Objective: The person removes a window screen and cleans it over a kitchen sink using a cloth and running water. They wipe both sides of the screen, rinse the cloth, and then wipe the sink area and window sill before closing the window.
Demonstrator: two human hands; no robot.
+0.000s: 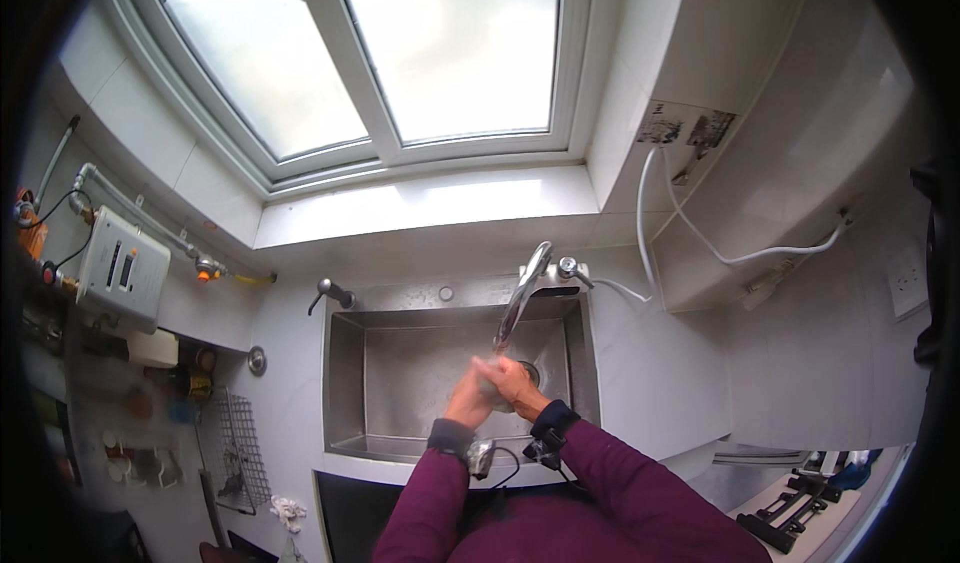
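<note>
My left hand (472, 396) and my right hand (514, 385) are close together over the stainless steel sink (420, 368), right under the spout of the chrome faucet (523, 293). My fingers overlap and are blurred. Something pale and greyish (504, 405) shows just below and between them; whether it is an object or water, I cannot tell. The drain (529, 371) lies partly hidden behind my right hand. Both wrists wear dark cuffs with small devices strapped on, below purple sleeves (431, 488).
A soap dispenser pump (334, 293) stands at the sink's back left corner. A wire rack (240, 450) and crumpled tissue (288, 512) lie on the left counter. A gas meter (124, 270) hangs on the left wall. White cables (739, 259) hang at right, above a black metal stand (791, 510).
</note>
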